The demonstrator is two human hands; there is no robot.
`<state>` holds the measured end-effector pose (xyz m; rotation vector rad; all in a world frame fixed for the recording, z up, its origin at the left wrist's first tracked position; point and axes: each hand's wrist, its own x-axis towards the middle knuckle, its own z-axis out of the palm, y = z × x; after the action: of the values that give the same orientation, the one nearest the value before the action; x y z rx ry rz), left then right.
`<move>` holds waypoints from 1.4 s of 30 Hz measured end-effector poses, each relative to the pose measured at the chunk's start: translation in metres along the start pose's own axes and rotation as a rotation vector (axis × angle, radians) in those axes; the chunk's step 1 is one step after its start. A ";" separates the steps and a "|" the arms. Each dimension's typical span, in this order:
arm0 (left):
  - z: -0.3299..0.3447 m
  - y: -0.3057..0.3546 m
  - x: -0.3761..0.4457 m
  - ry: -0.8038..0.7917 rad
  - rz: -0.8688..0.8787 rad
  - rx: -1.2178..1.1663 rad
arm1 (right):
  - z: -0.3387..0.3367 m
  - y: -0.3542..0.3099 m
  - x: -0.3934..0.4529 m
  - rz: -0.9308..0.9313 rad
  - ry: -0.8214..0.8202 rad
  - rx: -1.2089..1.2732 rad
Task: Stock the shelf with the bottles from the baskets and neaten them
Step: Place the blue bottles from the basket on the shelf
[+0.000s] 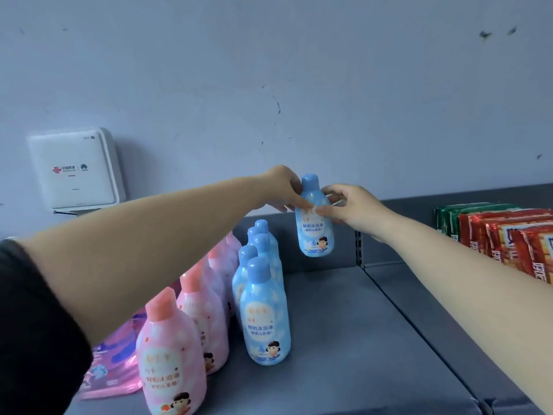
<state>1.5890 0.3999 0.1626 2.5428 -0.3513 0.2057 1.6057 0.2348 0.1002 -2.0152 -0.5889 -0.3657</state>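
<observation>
While I look down from the head camera, the biggest thing I see is the grey shelf [344,324], which runs under everything, and on its right side stands a row of red and green packets [508,235]; I count about six, but some overlap. On the left a white wall box [74,169] hangs on the wall. On the shelf stand two rows of bottles: the pink bottles [172,354], about five as far as I can tell, and the blue bottles [264,313], five upright in a line going back. One more blue bottle [314,217] is in the air, above the shelf behind this line and not touching it. My left hand [284,188] pinches it at the shoulder from the left, and my right hand [350,205] pinches the same place from the right, fingers curled on the plastic. I judge the bottle is rather light, stiff plastic with a smooth, maybe slippery film, so the narrow shoulder under the cap is the good place to hold. A pink pouch [113,363] lies flat beside the pink row
</observation>
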 end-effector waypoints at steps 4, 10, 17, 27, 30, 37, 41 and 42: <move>0.006 -0.020 0.025 -0.022 -0.028 0.029 | 0.014 0.018 0.019 0.017 -0.023 -0.011; 0.017 -0.048 0.053 -0.049 -0.058 0.149 | 0.035 0.044 0.037 0.037 -0.061 -0.026; 0.026 -0.066 0.069 -0.061 -0.067 0.288 | 0.053 0.062 0.045 0.013 -0.063 -0.070; 0.042 -0.076 0.074 -0.129 -0.077 0.394 | 0.065 0.079 0.041 0.048 -0.106 -0.139; 0.043 -0.075 0.074 -0.141 -0.062 0.395 | 0.063 0.079 0.041 0.059 -0.107 -0.144; 0.044 -0.064 0.069 -0.181 -0.062 0.460 | 0.058 0.073 0.037 0.093 -0.143 -0.178; 0.036 -0.050 0.063 -0.212 -0.079 0.516 | 0.056 0.069 0.037 0.075 -0.150 -0.289; 0.034 -0.047 0.060 -0.214 -0.081 0.542 | 0.056 0.068 0.037 0.076 -0.136 -0.320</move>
<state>1.6626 0.4069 0.1236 3.1197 -0.3019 -0.0094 1.6744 0.2651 0.0411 -2.3771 -0.5627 -0.2926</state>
